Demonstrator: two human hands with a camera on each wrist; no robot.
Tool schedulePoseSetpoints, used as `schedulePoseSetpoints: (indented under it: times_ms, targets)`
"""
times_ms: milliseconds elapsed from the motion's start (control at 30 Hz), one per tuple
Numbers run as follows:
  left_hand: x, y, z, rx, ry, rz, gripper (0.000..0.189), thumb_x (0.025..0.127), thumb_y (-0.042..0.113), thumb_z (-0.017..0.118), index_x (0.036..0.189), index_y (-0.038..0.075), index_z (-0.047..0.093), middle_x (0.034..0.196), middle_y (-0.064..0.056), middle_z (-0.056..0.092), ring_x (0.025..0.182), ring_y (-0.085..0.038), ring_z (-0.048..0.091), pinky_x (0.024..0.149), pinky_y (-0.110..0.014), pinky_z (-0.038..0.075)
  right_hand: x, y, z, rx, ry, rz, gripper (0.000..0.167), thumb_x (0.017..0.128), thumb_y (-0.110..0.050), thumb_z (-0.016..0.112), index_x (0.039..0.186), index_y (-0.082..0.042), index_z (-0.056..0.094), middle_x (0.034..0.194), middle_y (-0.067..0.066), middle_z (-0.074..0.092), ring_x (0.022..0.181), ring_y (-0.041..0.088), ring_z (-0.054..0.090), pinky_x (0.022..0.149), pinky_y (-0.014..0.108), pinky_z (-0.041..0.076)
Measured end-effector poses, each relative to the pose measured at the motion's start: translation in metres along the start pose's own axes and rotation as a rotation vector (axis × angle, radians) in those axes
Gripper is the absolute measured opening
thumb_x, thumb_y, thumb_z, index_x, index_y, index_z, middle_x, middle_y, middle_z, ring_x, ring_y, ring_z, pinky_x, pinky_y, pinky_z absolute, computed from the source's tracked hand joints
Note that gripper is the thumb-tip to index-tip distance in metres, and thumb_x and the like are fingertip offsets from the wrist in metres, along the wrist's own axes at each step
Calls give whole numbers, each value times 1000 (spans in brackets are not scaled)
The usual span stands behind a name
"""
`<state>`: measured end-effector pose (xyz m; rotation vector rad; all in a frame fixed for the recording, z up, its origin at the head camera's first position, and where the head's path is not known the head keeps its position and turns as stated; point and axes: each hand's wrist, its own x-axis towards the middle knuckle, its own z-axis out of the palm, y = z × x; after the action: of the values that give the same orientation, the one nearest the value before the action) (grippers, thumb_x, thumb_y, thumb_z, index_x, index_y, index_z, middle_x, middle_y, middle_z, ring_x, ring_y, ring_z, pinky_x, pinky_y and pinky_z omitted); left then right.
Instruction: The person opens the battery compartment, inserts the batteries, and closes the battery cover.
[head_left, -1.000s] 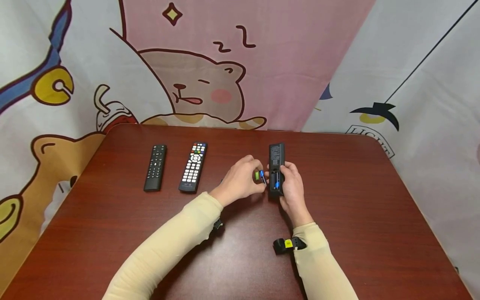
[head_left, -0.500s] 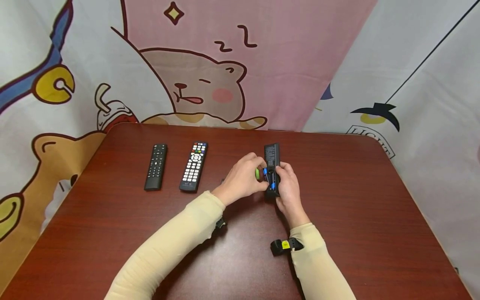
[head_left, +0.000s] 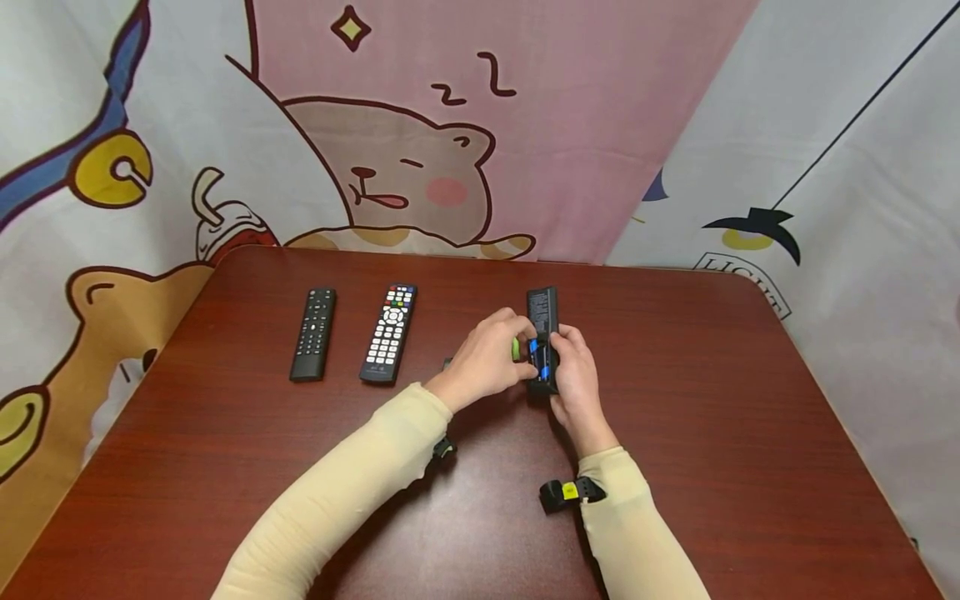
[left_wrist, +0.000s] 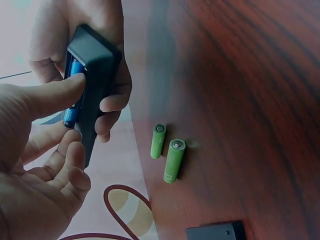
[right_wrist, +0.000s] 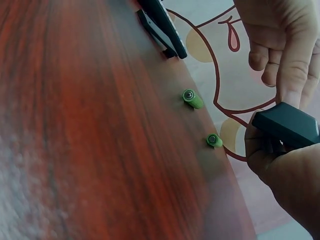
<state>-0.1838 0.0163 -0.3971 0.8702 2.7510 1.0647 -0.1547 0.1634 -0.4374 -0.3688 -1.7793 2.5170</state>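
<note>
My right hand (head_left: pixel 579 372) grips a black remote control (head_left: pixel 542 308) with its back facing up and its battery compartment uncovered. Blue shows at two spots in the compartment; one blue battery (head_left: pixel 545 372) lies low in it. At the compartment's left side, my left hand (head_left: pixel 491 354) pinches another blue battery (left_wrist: pixel 70 117) between thumb and finger. In the left wrist view the thumb (left_wrist: pixel 55 98) covers part of this battery. How far it is seated cannot be told. Two green batteries (left_wrist: pixel 174 161) lie on the table beyond the hands, partly hidden in the head view.
Left of the hands lie a remote with white buttons (head_left: pixel 387 333) and a slim black remote (head_left: pixel 312 335), both face up. A small dark flat piece (head_left: pixel 447 363) is mostly hidden behind the left hand. The brown table (head_left: pixel 720 433) ends at a printed curtain (head_left: pixel 600 125).
The remote and right hand have shifted slightly left, toward the left hand. The blue battery held in the left hand has gone from beside the remote to its compartment.
</note>
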Motion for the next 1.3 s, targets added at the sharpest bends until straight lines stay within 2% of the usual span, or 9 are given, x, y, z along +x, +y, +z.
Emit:
schedulePoseSetpoints:
  times_ms: [133, 367, 733, 933, 1100, 1300]
  targets:
    - [-1, -1, 1, -13, -9, 0, 37, 84, 16, 88, 116, 9, 72, 105, -8, 64, 84, -15, 58, 70, -26, 48, 0, 0, -1, 3, 0, 4, 20, 112, -15, 34, 121, -7, 49, 107, 11, 58, 86, 18, 63, 64, 26, 55]
    - [-4, -4, 5, -72, 8, 41, 31, 86, 10, 85, 114, 5, 72, 104, -10, 64, 90, -28, 65, 70, -29, 48, 0, 1, -2, 2, 10, 6, 20, 111, -15, 34, 121, -6, 49, 107, 10, 58, 83, 15, 63, 64, 26, 55]
    - [-6, -6, 10, -74, 52, 64, 31, 86, 9, 84, 115, 6, 72, 104, -9, 64, 90, -28, 65, 71, -27, 48, 0, -1, -1, 10, 14, 3, 19, 111, -16, 34, 120, -8, 48, 107, 11, 57, 82, 14, 63, 64, 26, 55]
    - [-9, -7, 12, -71, 32, 102, 43, 87, 18, 85, 125, 6, 69, 109, -12, 63, 95, -28, 65, 76, -30, 50, 0, -4, -2, 8, 30, -3, 20, 111, -17, 34, 122, -8, 49, 104, 10, 58, 84, 17, 64, 63, 27, 55]
    - [-11, -6, 14, -77, 2, 111, 59, 82, 22, 90, 132, 5, 64, 117, -12, 62, 104, -26, 66, 86, -34, 53, -1, -5, -2, 20, 27, -15, 22, 111, -16, 33, 123, -8, 49, 104, 9, 60, 86, 23, 64, 68, 30, 55]
    - [-13, -4, 19, -19, 34, 124, 63, 79, 22, 92, 133, 6, 63, 120, -10, 61, 102, -21, 61, 86, -34, 52, -1, -6, -1, 56, 23, -31, 21, 111, -14, 32, 122, -7, 49, 105, 8, 63, 85, 23, 63, 71, 31, 56]
